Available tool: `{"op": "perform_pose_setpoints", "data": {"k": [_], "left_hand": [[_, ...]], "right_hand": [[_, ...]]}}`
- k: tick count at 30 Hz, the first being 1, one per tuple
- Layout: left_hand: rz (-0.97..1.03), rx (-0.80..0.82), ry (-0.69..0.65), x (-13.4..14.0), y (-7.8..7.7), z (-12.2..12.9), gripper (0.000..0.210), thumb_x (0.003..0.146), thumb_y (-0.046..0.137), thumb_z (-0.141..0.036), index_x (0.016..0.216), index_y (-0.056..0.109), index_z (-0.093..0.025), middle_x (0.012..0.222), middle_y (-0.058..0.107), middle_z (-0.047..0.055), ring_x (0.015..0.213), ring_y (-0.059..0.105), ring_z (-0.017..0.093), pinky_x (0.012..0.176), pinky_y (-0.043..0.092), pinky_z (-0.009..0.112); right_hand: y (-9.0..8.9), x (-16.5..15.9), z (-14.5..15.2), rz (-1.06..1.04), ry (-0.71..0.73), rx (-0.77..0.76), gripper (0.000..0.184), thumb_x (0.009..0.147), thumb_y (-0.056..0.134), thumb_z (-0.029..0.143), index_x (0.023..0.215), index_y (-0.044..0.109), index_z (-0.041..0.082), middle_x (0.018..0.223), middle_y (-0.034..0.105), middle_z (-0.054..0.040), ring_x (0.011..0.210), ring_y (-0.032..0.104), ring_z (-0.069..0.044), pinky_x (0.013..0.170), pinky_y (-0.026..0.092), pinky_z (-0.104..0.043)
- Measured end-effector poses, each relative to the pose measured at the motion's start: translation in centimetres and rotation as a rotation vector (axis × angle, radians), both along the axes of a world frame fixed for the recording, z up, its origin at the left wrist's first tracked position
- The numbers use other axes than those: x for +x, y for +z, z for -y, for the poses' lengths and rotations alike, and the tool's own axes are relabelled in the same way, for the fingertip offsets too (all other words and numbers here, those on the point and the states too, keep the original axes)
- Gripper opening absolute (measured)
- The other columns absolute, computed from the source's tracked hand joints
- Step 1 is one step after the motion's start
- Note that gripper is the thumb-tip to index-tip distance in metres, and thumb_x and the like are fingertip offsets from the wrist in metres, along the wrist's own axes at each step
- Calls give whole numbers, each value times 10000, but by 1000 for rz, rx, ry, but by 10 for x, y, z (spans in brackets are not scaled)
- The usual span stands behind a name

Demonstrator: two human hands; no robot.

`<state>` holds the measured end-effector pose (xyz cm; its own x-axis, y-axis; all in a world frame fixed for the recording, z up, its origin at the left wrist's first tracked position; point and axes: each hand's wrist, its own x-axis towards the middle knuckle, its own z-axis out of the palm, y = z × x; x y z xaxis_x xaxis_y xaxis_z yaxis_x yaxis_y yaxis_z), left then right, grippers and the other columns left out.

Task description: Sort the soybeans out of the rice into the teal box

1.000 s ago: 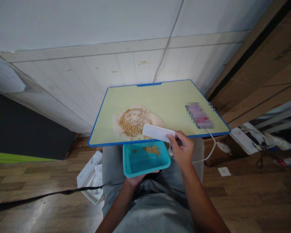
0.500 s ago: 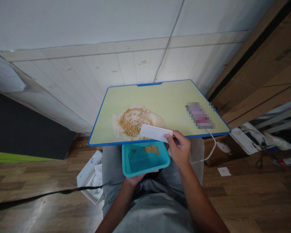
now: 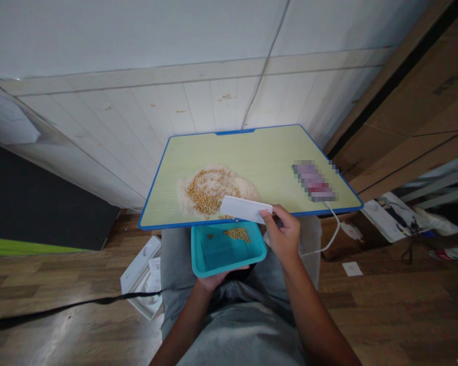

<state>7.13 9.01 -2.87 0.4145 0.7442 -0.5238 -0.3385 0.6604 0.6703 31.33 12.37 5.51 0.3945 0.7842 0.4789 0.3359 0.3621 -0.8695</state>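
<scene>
My right hand pinches one end of a flat white strip, its kind unclear. The strip's other end reaches the near side of a pile of white grains, which look like rice, mixed with soybeans. A few soybeans lie by the table's front edge below the strip. Under that edge my left hand holds a teal plastic tray from below, its fingers mostly hidden by it. Inside the tray, a patch of soybeans sits at the far right, with a small cluster at the left.
The pale green table has a blue rim. A blurred-out phone with a white cable lies on its right side. Cardboard boxes stand at right, an open white box on the floor at left.
Some soybeans at the front edge have shifted slightly left, and more of them show beside the strip. The tray has moved very slightly left; both hands keep their hold.
</scene>
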Motion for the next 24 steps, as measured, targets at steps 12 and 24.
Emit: {"op": "perform_pose_setpoints", "data": {"k": [12, 24], "left_hand": [[118, -48, 64, -1, -3, 2, 1161, 895, 597, -1130, 1866, 647, -496, 2008, 642, 17, 1797, 615, 615, 1260, 672, 909], [81, -30, 39, -1, 1, 1, 1162, 916, 506, -1143, 1881, 630, -508, 2051, 587, 0, 1817, 603, 600, 1271, 670, 869]], "right_hand": [[4, 1, 3, -11, 22, -3, 304, 1102, 863, 478, 892, 867, 258, 757, 749, 1, 687, 649, -212, 664, 560, -321], [8, 0, 6, 6, 30, 6, 450, 1123, 862, 585, 812, 783, 269, 713, 660, 14, 663, 568, -202, 644, 524, -327]]}}
